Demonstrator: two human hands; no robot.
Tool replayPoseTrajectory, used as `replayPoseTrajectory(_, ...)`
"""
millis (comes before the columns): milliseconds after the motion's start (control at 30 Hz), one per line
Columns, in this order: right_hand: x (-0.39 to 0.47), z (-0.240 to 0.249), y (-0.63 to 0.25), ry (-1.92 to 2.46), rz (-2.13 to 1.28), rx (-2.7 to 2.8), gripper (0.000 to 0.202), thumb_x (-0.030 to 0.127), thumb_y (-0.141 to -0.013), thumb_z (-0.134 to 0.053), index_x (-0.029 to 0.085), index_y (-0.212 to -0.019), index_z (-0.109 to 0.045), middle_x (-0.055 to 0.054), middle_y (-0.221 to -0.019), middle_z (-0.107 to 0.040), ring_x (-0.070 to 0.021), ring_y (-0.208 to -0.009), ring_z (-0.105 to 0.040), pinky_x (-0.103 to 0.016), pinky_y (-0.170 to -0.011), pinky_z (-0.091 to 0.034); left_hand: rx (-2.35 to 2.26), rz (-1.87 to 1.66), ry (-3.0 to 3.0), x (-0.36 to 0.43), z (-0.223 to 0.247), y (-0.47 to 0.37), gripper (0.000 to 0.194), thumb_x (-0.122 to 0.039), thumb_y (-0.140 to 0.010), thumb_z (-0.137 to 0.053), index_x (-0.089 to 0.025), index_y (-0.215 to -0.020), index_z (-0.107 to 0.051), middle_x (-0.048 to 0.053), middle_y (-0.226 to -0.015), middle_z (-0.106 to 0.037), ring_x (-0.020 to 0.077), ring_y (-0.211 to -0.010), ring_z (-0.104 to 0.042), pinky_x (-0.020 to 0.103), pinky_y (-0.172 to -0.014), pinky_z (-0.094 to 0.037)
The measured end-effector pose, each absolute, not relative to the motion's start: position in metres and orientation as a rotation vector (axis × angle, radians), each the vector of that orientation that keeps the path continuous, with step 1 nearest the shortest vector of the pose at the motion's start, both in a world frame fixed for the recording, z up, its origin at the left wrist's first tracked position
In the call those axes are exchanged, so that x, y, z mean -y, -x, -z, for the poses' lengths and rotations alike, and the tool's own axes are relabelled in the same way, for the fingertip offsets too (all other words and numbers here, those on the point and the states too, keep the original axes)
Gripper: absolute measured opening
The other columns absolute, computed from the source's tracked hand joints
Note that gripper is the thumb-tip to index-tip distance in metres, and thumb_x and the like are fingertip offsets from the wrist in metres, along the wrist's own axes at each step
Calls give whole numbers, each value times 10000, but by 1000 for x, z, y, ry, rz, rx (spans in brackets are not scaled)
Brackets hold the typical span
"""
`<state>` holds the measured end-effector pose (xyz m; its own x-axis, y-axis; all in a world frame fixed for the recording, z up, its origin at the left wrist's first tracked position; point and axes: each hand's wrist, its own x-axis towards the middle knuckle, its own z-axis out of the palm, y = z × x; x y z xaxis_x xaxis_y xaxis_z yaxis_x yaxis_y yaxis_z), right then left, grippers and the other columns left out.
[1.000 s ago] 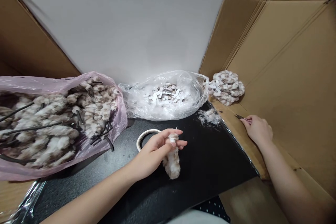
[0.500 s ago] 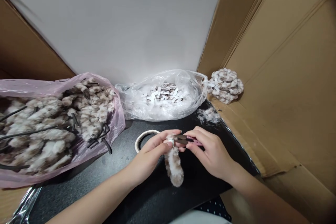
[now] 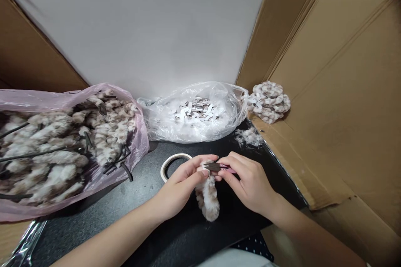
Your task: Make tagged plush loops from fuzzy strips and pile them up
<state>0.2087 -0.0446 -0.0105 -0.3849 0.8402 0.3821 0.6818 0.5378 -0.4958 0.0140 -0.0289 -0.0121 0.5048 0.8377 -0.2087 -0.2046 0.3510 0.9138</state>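
A fluffy brown-and-white fur strip (image 3: 209,200) hangs from my left hand (image 3: 184,179), pinched near its top end between thumb and fingers. My right hand (image 3: 246,179) is closed on pink-handled pliers (image 3: 214,167), whose dark jaws point left and lie against the white top of the strip, between my left thumb and forefinger. The jaws look slightly apart at the tip. Just behind my left hand, a roll of white tape (image 3: 165,167) lies flat on the black table (image 3: 125,212).
At the left, a pink bag (image 3: 142,133) holds many fur strips and dark cords. A clear plastic bag (image 3: 163,127) with small white and dark pieces stands behind my hands. Right of it are a fur bundle (image 3: 271,102), loose fluff (image 3: 249,137) and cardboard walls (image 3: 338,91).
The pliers' jaws have shifted slightly left over the top of the strip and look more apart. My right hand has moved a little with them, while my left hand keeps its hold.
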Motion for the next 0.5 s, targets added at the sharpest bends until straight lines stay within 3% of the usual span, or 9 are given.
replayPoseTrajectory(233,44,12,-210,1250,-334,2138,147,246,-952,-487,193,-887,-608,-17,-751,-597,-139,-673,-568,-246,-612,-413,-729,-747,-911,28,14,-14,349,-312,-846,-640,-170,-1163,-601,74,-1018,-744,210,-967,-682,348,-936,-473)
replayPoseTrajectory(400,42,13,-225,1248,-459,1991,131,255,-951,-479,195,-979,-592,-31,-845,-629,-137,-724,-617,-235,-645,-480,-729,-711,-904,28,15,-13,381,-320,-861,-626,-154,-1196,-561,125,-1094,-731,227,-995,-675,380,-943,-471)
replayPoseTrajectory(500,41,15,-225,1217,-568,1892,156,306,-875,-614,209,-997,-614,-26,-869,-670,-144,-730,-640,-224,-618,-503,-735,-703,-949,28,18,-13,389,-341,-872,-614,-166,-1214,-561,119,-1106,-724,240,-1029,-663,393,-954,-463)
